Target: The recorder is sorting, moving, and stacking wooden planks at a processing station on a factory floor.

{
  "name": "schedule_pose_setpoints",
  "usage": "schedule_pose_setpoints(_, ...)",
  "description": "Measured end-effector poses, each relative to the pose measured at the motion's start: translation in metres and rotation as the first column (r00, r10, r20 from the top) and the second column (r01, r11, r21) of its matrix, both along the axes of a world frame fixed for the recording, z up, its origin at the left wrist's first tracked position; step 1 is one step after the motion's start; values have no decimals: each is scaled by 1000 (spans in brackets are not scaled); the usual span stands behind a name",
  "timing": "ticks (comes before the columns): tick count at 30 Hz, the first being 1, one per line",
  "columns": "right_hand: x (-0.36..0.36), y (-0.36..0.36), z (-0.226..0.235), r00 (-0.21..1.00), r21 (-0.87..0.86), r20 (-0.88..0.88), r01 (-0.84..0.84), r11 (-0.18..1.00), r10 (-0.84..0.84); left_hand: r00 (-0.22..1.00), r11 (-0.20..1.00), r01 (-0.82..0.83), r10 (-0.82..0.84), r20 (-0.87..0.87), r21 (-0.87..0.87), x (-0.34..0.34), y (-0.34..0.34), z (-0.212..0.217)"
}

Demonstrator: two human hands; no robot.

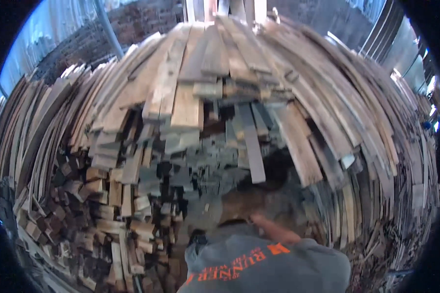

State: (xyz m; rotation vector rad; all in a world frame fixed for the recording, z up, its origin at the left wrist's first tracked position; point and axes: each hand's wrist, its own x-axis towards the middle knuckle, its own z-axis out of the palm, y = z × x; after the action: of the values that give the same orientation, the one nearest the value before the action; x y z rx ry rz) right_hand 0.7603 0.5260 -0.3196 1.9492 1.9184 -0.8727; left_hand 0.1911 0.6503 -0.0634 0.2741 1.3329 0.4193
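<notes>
Reached low near a plank [252, 146]

Found it jutting mid-view from the stack [166, 78], end toward the blurred right hand [263, 222]. Could not tell whether clasped or spread; made out no left hand. Seemed mid-reach; for any grip, needed that end clear. Noted blocks [115, 193] piled left, wall [151, 22] behind.

Before me, long flat wooden planks [168, 73], tan to grey-brown, layered across the upper centre of the frame, cut ends uneven and facing me, one narrow grey plank [252, 146] jutting down mid-frame, a wider brown plank [299, 149] slanting right of centre
</notes>
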Motion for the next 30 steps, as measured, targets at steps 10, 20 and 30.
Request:
schedule_pose_setpoints(10, -172, -13, 44, -155, -654, -705, 518, 550, -692, 990, 951, -139, 142, -9, -277, -64, -43, 0)
schedule_pose_setpoints(20, -221, -22, 77, 39, -558, -620, 681, 475, -784, 959, 991, 105, -79, -274, 81, -92, 32, -54)
schedule_pose_setpoints(30, -236, -45, 93, -9, -572, -611, 696, 434, -791, 808, 730, 579, -455, -373, 363, -58, 15, -135)
